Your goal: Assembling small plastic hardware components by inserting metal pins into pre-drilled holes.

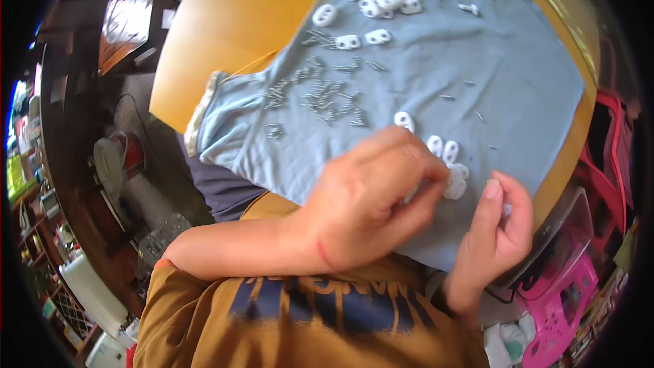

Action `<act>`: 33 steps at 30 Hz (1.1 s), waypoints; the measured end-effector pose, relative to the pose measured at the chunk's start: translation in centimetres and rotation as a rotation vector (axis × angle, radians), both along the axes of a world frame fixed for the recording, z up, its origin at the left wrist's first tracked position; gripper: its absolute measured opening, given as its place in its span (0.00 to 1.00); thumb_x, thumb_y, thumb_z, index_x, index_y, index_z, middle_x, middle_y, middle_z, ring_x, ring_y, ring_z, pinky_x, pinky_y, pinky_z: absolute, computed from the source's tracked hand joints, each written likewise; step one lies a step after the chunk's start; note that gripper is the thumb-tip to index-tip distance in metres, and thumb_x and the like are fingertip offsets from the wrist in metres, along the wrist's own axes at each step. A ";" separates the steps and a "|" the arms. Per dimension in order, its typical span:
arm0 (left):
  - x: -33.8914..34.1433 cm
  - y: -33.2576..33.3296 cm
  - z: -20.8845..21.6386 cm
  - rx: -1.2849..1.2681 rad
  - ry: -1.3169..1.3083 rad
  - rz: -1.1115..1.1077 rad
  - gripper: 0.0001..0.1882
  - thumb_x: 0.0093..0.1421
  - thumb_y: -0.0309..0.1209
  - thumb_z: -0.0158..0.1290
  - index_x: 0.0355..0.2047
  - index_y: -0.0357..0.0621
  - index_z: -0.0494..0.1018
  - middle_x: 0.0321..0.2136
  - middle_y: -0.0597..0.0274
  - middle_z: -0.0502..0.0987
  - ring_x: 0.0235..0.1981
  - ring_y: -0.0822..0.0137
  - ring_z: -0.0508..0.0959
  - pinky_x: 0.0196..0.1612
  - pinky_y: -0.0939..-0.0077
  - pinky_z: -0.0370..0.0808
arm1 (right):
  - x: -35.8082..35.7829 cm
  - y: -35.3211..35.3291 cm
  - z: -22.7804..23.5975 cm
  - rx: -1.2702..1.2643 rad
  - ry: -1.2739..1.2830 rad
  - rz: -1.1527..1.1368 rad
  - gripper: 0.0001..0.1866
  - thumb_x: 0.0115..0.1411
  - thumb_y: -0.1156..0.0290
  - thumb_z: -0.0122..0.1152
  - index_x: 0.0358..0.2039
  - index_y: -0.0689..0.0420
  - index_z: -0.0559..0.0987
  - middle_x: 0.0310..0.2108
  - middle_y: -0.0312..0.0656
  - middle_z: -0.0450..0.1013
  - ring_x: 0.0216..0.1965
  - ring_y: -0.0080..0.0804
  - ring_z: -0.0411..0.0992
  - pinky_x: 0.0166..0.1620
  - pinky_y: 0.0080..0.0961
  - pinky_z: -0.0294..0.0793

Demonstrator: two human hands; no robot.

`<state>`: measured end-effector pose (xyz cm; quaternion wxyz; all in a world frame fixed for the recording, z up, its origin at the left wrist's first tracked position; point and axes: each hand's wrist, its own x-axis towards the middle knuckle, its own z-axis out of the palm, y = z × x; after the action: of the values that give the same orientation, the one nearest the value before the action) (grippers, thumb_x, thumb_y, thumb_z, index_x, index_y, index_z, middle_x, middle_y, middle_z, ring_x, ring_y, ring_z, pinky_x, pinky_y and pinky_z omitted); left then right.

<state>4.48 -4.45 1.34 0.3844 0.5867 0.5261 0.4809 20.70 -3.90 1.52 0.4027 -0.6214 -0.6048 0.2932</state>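
My left hand (381,197) is closed over the near part of a light blue cloth (436,61), slightly blurred. Its fingers are curled, and whatever they hold is hidden. Farther right, my right hand (497,225) pinches thumb against forefinger; a bit of something whitish shows between its fingers, too small to name. Just beyond my left fingers lie white two-holed plastic pieces (434,144) and translucent round pieces (456,182). One more white two-holed piece (404,121) rests above my left knuckles. Small metal coil springs (327,99) are scattered left of centre on the cloth.
A pile of white two-holed pieces (388,0) sits at the far side of the cloth. Near it lies a white T-shaped piece (469,9). The cloth covers part of a yellow table (225,20). A pink plastic chair (558,307) stands at the lower right.
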 end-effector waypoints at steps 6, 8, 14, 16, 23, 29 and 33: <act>-0.2 3.2 -0.6 0.207 0.447 0.000 0.08 0.43 0.18 0.56 0.26 0.40 0.72 0.22 0.61 0.72 0.18 0.67 0.71 0.18 0.79 0.67 | 0.9 1.3 -0.4 -0.057 -0.048 -0.128 0.02 0.51 0.82 0.55 0.28 0.64 0.74 0.22 0.34 0.67 0.20 0.16 0.61 0.20 0.13 0.60; -0.2 3.7 -0.5 0.201 0.545 -0.039 0.08 0.43 0.19 0.55 0.26 0.40 0.72 0.22 0.61 0.72 0.19 0.65 0.71 0.20 0.78 0.68 | 0.9 1.5 -0.5 -0.085 -0.028 -0.164 0.02 0.51 0.82 0.55 0.27 0.64 0.74 0.22 0.34 0.67 0.20 0.16 0.61 0.20 0.13 0.60; 0.2 4.1 -0.4 0.173 0.731 -0.099 0.07 0.44 0.20 0.55 0.26 0.38 0.73 0.23 0.59 0.72 0.21 0.63 0.73 0.23 0.77 0.70 | 1.7 1.7 -1.2 -0.110 -0.200 -0.094 0.02 0.48 0.81 0.57 0.23 0.63 0.73 0.18 0.35 0.66 0.18 0.17 0.62 0.20 0.15 0.61; -0.2 3.8 -0.2 0.181 0.652 -0.060 0.08 0.43 0.18 0.55 0.27 0.37 0.74 0.24 0.58 0.72 0.21 0.63 0.73 0.22 0.77 0.71 | 1.7 1.7 -1.2 -0.109 -0.191 -0.102 0.03 0.47 0.82 0.57 0.23 0.62 0.73 0.17 0.35 0.66 0.18 0.17 0.62 0.19 0.16 0.61; -3.2 0.9 1.6 0.100 0.580 0.025 0.09 0.44 0.14 0.53 0.28 0.34 0.73 0.26 0.57 0.73 0.21 0.71 0.71 0.20 0.84 0.66 | 1.7 1.7 -1.1 -0.140 -0.130 -0.147 0.03 0.49 0.82 0.55 0.27 0.63 0.74 0.18 0.34 0.66 0.17 0.16 0.60 0.19 0.14 0.60; -4.8 -0.9 0.9 0.125 0.578 0.083 0.09 0.41 0.17 0.55 0.26 0.35 0.73 0.22 0.58 0.72 0.19 0.65 0.73 0.20 0.77 0.70 | 1.1 1.5 -0.7 -0.070 -0.121 -0.164 0.05 0.54 0.79 0.52 0.32 0.64 0.75 0.22 0.30 0.65 0.20 0.13 0.57 0.22 0.10 0.56; -5.5 -1.9 0.4 0.122 0.564 0.046 0.10 0.43 0.14 0.53 0.28 0.34 0.73 0.25 0.57 0.73 0.21 0.68 0.72 0.22 0.80 0.68 | 1.2 1.3 -0.3 -0.024 -0.086 -0.118 0.05 0.54 0.79 0.52 0.32 0.64 0.74 0.23 0.30 0.66 0.21 0.12 0.57 0.23 0.10 0.56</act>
<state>-1.03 -6.33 1.79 0.1757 0.7072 0.5955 0.3383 21.93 -2.65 1.22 0.3854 -0.6728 -0.5802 0.2494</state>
